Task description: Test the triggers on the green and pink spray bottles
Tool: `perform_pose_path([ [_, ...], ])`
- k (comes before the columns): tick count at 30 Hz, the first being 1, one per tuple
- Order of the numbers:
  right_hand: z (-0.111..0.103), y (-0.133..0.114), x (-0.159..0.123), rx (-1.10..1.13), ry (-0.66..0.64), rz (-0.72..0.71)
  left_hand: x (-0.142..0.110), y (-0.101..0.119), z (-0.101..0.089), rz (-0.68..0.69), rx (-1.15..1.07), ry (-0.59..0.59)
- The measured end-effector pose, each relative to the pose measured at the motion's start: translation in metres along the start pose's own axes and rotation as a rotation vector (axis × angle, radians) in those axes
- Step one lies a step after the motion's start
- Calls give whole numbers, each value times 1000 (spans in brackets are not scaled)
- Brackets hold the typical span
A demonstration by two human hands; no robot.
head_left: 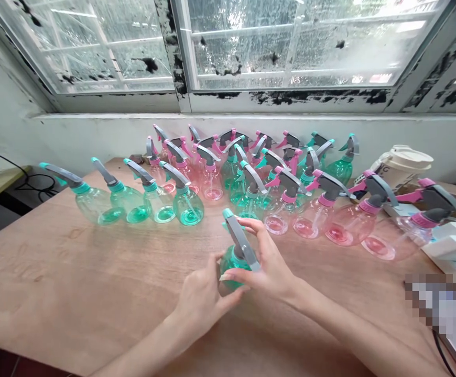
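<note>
A green spray bottle (232, 285) with a grey and teal trigger head is between my two hands above the middle of the wooden table. My left hand (201, 293) wraps round the lower left of its round body. On the right side, my right hand (269, 267) grips the bottle near its neck and trigger head, thumb across the front. Closest to the held bottle are a standing green spray bottle (188, 207) to the left and a pink spray bottle (281, 209) to the right.
Several more green and pink spray bottles stand in rows along the wall under the window. A white lidded cup (403, 159) and white boxes (454, 241) are at the right. A blurred patch covers the lower right edge. Black cables (39, 183) hang at the left.
</note>
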State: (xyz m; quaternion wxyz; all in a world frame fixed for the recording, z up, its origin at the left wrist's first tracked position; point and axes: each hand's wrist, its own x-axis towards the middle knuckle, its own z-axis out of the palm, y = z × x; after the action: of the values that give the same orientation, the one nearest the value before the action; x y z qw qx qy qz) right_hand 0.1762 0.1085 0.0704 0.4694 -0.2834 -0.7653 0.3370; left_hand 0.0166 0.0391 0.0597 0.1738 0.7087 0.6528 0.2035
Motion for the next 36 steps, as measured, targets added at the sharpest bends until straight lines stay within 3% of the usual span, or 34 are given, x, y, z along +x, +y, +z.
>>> perform_pose_path([
  [6,-17,-13,4,38,53,69,7,16,24,116,63,-26],
  [13,-36,0,17,-10,15,23,47,-27,19,490,23,64],
  [19,-40,4,19,87,-42,107,60,-47,22,468,141,100],
  [36,-39,3,20,-71,3,-47,57,-53,30,468,243,79],
])
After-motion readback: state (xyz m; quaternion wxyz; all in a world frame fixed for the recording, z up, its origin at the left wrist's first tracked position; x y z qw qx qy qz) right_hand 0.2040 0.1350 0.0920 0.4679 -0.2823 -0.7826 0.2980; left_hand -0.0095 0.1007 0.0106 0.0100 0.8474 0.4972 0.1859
